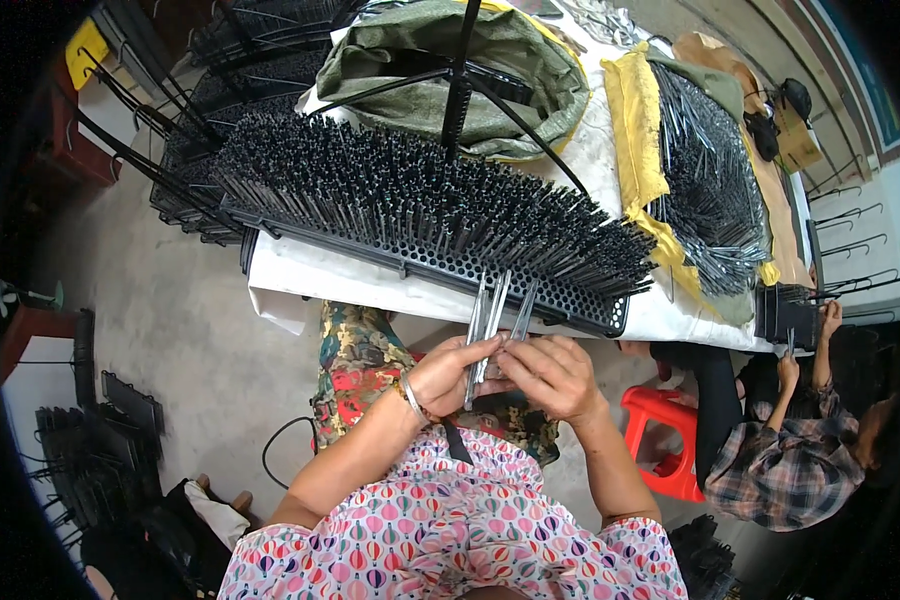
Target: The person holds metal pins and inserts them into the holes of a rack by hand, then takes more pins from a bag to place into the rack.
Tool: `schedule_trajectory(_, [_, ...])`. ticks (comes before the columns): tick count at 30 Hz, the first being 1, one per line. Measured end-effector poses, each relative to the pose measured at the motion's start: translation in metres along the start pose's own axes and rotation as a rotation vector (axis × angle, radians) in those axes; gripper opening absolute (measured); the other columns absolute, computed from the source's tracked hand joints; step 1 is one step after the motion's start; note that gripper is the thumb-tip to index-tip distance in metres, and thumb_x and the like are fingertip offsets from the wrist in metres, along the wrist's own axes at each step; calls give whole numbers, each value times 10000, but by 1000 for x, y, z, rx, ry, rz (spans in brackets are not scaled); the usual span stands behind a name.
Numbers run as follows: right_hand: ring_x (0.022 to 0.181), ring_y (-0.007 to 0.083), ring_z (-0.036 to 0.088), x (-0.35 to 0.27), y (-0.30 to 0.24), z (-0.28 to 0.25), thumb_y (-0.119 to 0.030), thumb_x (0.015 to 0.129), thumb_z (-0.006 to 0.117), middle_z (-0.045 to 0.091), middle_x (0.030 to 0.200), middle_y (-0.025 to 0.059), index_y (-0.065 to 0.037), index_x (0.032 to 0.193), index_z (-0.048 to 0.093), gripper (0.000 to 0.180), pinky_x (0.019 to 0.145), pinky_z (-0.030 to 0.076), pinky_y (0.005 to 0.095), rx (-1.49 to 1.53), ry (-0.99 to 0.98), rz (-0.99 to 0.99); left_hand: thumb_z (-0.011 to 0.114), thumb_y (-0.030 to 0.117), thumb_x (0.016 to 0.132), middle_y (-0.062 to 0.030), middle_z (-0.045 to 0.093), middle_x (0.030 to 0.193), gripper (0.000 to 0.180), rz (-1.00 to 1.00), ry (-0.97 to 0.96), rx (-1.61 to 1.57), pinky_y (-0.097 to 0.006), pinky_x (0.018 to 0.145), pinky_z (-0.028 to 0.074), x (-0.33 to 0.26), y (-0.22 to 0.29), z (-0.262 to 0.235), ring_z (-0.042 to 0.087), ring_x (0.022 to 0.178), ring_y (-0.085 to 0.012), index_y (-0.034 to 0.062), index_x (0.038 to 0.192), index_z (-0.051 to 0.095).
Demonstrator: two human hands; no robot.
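Note:
My left hand (446,374) is closed around several thin, shiny metal rods (492,312), which point up and away from me. Close beside it, my right hand (554,376) pinches another slim metal rod (524,308) between thumb and fingers. Both hands are just in front of the near edge of a long black perforated rack (440,276). Dense rows of dark thin rods (400,190) stand upright in its holes. Along the rack's near right side a strip of holes holds no rods. The fingertips of both hands are partly hidden behind the rods.
Behind the rack a green woven sack (370,85) lies open under a black metal frame (458,95). A yellow-edged sack of loose rods (705,180) is to the right. Further right a person in a plaid shirt (785,470) works near a red plastic stool (660,440). More black racks (185,195) stand left.

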State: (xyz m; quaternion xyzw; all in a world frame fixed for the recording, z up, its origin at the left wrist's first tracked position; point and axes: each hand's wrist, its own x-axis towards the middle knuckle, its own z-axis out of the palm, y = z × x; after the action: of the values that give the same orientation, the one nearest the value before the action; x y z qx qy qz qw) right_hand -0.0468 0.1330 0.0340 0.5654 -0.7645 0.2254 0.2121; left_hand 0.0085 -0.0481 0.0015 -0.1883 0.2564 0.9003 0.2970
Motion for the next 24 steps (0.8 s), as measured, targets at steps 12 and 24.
schedule_trajectory(12, [775,93,586,35,46,5,-10,830,630,658,876,78,32,989,614,165,687,474,231,418,663,882,441,222,960,-213,569,1125,404,78,-16,215,-354,789,532,5,-1,5,614,946,-257,11,1290,342])
schedule_trajectory(24, [644,72,572,46,44,7,-8,791,678,650,778,65,24,982,612,205,584,466,208,281,666,813,459,243,954,-168,608,1074,351,95,3,281,-316,721,539,2,0,0,630,882,-208,32,1233,435])
